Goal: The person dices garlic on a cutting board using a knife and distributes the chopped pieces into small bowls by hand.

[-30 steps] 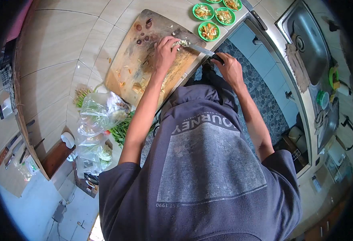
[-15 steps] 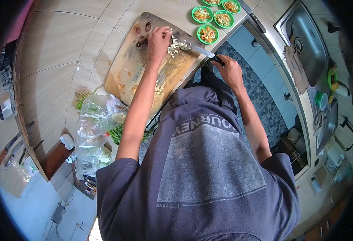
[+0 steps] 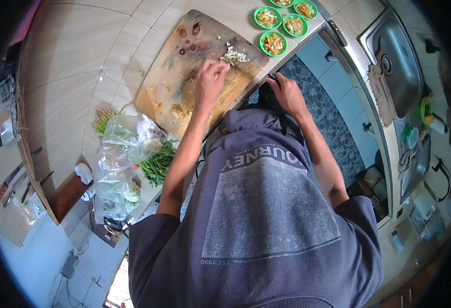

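Observation:
A worn wooden cutting board (image 3: pixel 158 82) lies on the tiled counter, with chopped white pieces (image 3: pixel 235 55) near its right end. My left hand (image 3: pixel 211 79) is over the board, just below the pile, its fingers bent together; whether anything small is between them is too blurred to tell. At the board's near right edge, my right hand (image 3: pixel 288 93) is closed on the dark handle of a knife (image 3: pixel 272 77). The knife's blade hardly shows. Dark round slices (image 3: pixel 183 33) and peel scraps (image 3: pixel 176 111) are on the board.
Green bowls of cut vegetables (image 3: pixel 273 44) stand beyond the board's right end. Plastic bags (image 3: pixel 125 143) and leafy greens (image 3: pixel 157 164) lie at the left. Another knife (image 3: pixel 337 33) rests by the counter edge, near the sink (image 3: pixel 397 61).
My left hand has left the upper part of the board and come down below the white pile. My right hand has drawn the knife back from the pile, and its blade has nearly gone from sight.

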The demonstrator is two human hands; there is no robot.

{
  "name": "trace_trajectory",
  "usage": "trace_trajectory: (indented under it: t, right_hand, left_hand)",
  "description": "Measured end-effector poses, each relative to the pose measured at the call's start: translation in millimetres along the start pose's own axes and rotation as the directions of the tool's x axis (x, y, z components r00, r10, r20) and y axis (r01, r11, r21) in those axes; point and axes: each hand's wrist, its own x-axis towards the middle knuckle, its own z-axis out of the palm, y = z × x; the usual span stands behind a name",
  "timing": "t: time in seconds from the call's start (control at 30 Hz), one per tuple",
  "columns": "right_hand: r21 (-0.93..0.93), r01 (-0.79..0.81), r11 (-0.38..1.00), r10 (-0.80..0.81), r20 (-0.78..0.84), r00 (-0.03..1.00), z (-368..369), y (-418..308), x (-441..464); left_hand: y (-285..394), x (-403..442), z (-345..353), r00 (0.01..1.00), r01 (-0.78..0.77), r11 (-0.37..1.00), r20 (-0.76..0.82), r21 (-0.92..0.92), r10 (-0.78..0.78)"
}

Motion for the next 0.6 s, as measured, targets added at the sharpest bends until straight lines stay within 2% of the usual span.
trace_trajectory:
  t: [0.03, 0.17, 0.27, 0.4, 0.6]
  right_hand:
    - [-0.035, 0.038, 0.999, -0.037, 0.039, 0.999, 8, 2, 0]
    - [-0.141, 0.037, 0.989, 0.0, 0.256, 0.967, 24, -10, -6]
    - [-0.189, 0.065, 0.98, -0.003, 0.312, 0.95, 32, -15, -7]
    - [-0.227, 0.073, 0.971, -0.006, 0.283, 0.959, 38, -12, -9]
    - [-0.241, 0.108, 0.965, -0.045, 0.252, 0.967, 44, -4, -13]
  left_hand:
    - [-4, -15, 3, 1.0, 0.023, 1.0, 0.002, 0.008, -0.023]
    - [-10, -41, 10, 0.992, 0.124, 0.992, -0.033, -0.01, -0.124]
    - [-17, -46, 14, 0.988, 0.12, 0.993, -0.094, -0.007, -0.121]
    - [-22, -49, 18, 0.985, 0.07, 0.998, -0.158, 0.004, -0.068]
    - [-24, -50, 18, 0.983, 0.098, 0.994, -0.153, -0.047, -0.104]
